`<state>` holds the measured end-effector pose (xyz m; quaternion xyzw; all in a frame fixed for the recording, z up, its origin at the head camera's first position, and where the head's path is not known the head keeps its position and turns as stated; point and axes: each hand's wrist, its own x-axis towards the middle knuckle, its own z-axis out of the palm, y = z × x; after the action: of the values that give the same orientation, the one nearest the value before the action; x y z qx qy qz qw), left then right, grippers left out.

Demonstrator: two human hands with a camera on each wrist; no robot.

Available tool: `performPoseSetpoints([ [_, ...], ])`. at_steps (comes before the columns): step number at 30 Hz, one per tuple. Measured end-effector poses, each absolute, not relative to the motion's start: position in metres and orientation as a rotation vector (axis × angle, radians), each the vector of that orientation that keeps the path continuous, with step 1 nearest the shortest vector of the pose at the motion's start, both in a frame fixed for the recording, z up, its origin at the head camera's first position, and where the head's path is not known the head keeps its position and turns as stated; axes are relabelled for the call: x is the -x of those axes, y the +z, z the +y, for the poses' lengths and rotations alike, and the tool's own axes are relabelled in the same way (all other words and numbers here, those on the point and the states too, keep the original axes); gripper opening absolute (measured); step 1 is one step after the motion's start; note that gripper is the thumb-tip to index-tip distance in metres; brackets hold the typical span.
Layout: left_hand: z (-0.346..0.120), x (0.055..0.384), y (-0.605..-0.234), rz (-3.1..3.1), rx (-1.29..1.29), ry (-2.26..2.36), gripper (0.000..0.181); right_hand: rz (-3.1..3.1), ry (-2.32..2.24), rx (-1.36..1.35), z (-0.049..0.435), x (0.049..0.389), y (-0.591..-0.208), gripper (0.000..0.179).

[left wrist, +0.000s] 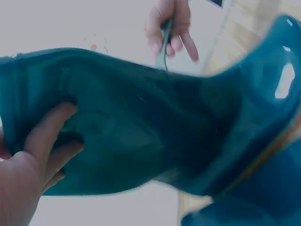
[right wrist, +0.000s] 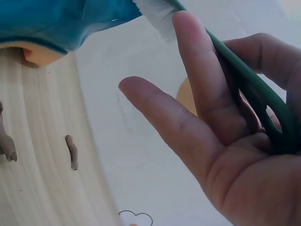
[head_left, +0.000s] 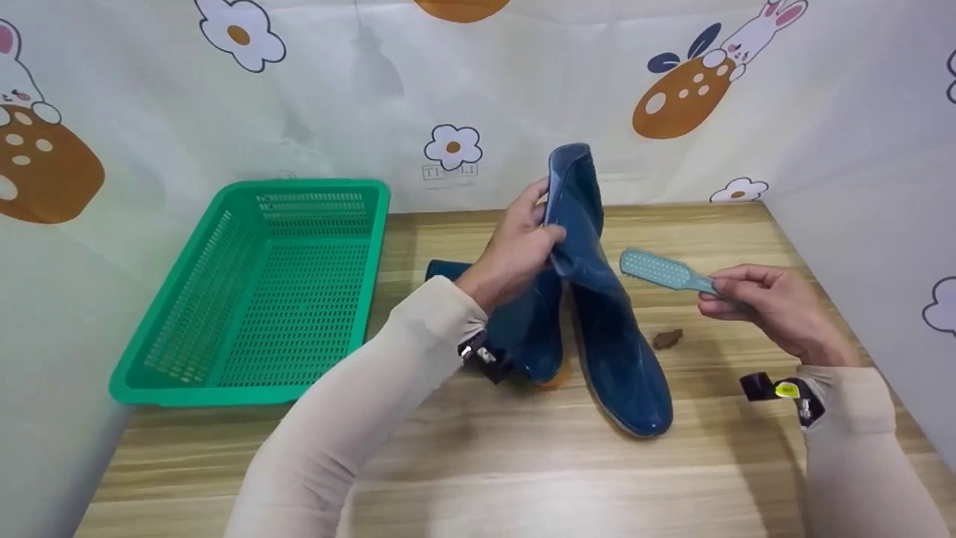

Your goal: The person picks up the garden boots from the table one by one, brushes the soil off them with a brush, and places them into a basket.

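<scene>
My left hand (head_left: 519, 246) grips the upper shaft of a dark blue rubber boot (head_left: 586, 239), which stands tilted with its toe toward me. In the left wrist view the fingers (left wrist: 49, 134) press into the shaft. A second blue boot (head_left: 534, 329) lies behind that wrist, partly hidden by it. My right hand (head_left: 777, 306) holds a green scrub brush (head_left: 657, 269) by its handle, to the right of the boot. White bristles (right wrist: 157, 16) show near the boot in the right wrist view, where two fingers extend away from the handle.
At the left stands a green plastic basket (head_left: 299, 299) with slotted walls. A small brown lump (head_left: 668, 338) lies on the wooden table (head_left: 485, 463) right of the boot; the right wrist view shows a thin brown piece (right wrist: 72, 152). Patterned white sheeting (head_left: 328, 112) encloses the back and sides.
</scene>
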<state>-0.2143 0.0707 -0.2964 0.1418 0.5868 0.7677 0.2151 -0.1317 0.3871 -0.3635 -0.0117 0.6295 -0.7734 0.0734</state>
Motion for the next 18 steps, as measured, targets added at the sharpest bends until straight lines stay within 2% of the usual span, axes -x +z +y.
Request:
performPoseSetpoints([
  [18,0.075,0.188,-0.242,1.587,-0.525,2.203,0.059,1.926,-2.384,-0.090,0.395,0.118,-0.378,0.013],
])
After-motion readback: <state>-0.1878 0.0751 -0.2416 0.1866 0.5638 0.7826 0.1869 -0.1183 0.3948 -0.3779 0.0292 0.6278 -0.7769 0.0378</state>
